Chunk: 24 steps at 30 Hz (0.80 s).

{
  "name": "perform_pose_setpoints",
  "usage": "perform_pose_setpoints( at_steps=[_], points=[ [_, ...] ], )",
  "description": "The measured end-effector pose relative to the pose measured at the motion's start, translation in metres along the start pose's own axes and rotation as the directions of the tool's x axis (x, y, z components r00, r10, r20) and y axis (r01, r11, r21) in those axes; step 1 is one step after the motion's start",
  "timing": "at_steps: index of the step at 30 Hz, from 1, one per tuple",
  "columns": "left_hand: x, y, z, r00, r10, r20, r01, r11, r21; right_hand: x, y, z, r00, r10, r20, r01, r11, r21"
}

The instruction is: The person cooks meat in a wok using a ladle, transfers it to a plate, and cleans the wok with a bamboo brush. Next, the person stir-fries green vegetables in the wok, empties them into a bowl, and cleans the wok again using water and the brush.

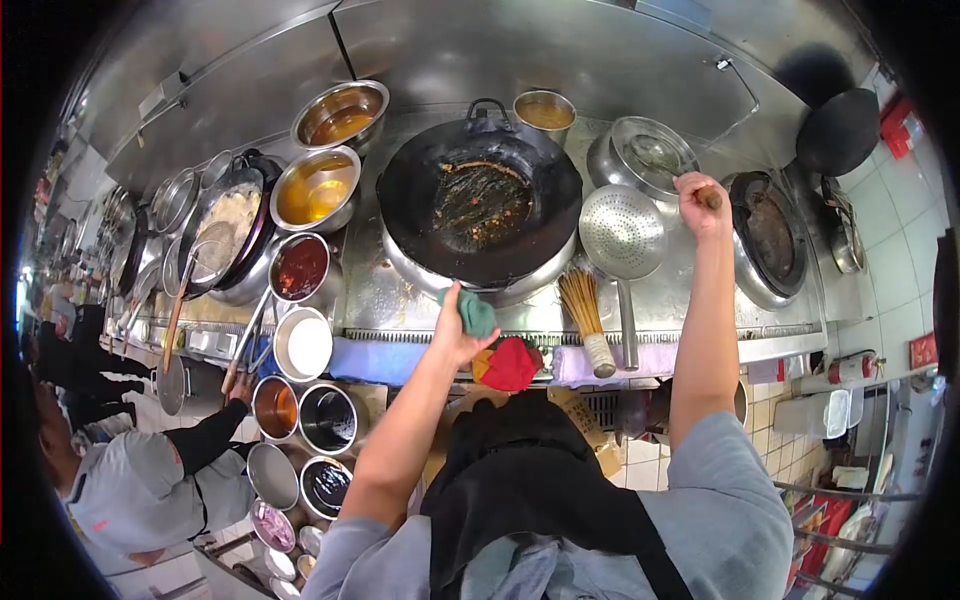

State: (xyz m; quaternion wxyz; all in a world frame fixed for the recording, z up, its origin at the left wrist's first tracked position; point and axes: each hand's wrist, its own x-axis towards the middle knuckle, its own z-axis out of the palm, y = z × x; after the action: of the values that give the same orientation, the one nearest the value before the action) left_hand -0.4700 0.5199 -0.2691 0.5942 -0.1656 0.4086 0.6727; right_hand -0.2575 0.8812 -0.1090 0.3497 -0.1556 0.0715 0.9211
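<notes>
My left hand (458, 335) is closed around a folded green cloth (474, 314) at the near rim of a large black wok (410, 205). Oily residue with reddish bits lies in the bottom of the wok. My right hand (704, 205) grips the wooden handle of a ladle (709, 197), over the right side of the stove. The ladle's head appears to be at the steel pot (605, 160) beyond, though its outline is unclear. Left of my right hand, a perforated strainer (622, 232) rests with its handle toward me. A bamboo brush (588, 318) lies beside it.
Steel bowls of yellowish liquid (318, 188) and a pot of red sauce (300, 268) stand left of the wok. Several sauce containers (330, 418) line the lower left. A red cloth (510, 364) lies at the stove's front edge. A co-worker (165, 480) works at the left.
</notes>
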Motion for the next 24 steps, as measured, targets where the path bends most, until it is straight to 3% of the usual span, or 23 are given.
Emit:
perform_pose_setpoints(
  at_steps=[2, 3, 5, 7, 10, 12, 14, 16, 20, 22, 24],
  points=[
    [0.016, 0.003, 0.004, 0.999, -0.026, -0.027, 0.027, 0.999, 0.022, -0.036, 0.035, 0.015, 0.999, -0.026, 0.022, 0.025, 0.999, 0.028],
    [0.02, 0.002, 0.005, 0.997, 0.051, -0.061, -0.05, 0.999, 0.016, -0.05, 0.046, 0.012, 0.991, 0.056, 0.12, -0.063, 0.996, 0.059],
    [0.02, 0.006, 0.004, 0.987, 0.13, -0.089, -0.129, 0.992, 0.01, -0.076, 0.065, 0.004, 0.983, 0.096, 0.156, -0.101, 0.995, 0.023],
    [0.01, 0.016, 0.001, 0.997, 0.072, -0.003, -0.072, 0.993, -0.097, -0.104, 0.082, -0.005, 0.973, 0.134, 0.189, -0.134, 0.991, -0.011],
    [-0.001, 0.027, 0.002, 0.997, 0.005, 0.071, -0.006, 1.0, 0.015, -0.144, 0.104, -0.02, 0.959, 0.21, 0.189, -0.197, 0.977, -0.084],
    [0.013, 0.033, 0.004, 0.998, -0.028, 0.059, 0.025, 0.998, 0.051, -0.165, 0.115, -0.03, 0.938, 0.307, 0.16, -0.295, 0.951, -0.094],
    [0.022, 0.032, 0.017, 0.997, 0.07, -0.037, -0.068, 0.996, 0.057, -0.179, 0.122, -0.043, 0.936, 0.33, 0.123, -0.32, 0.943, -0.096],
    [0.043, 0.03, 0.009, 0.999, 0.046, -0.011, -0.046, 0.999, 0.005, -0.192, 0.126, -0.059, 0.932, 0.354, 0.082, -0.346, 0.933, -0.104],
    [0.048, 0.031, 0.004, 0.994, 0.105, -0.024, -0.105, 0.994, 0.004, -0.216, 0.144, -0.104, 0.933, 0.344, -0.107, -0.351, 0.8, -0.487],
    [0.05, 0.031, 0.003, 0.991, 0.124, -0.054, -0.124, 0.992, 0.007, -0.217, 0.16, -0.106, 0.886, 0.43, -0.172, -0.459, 0.769, -0.445],
    [0.052, 0.03, 0.001, 0.989, 0.136, -0.066, -0.133, 0.99, 0.039, -0.185, 0.153, -0.121, 0.836, 0.517, -0.182, -0.549, 0.791, -0.272]
  ],
)
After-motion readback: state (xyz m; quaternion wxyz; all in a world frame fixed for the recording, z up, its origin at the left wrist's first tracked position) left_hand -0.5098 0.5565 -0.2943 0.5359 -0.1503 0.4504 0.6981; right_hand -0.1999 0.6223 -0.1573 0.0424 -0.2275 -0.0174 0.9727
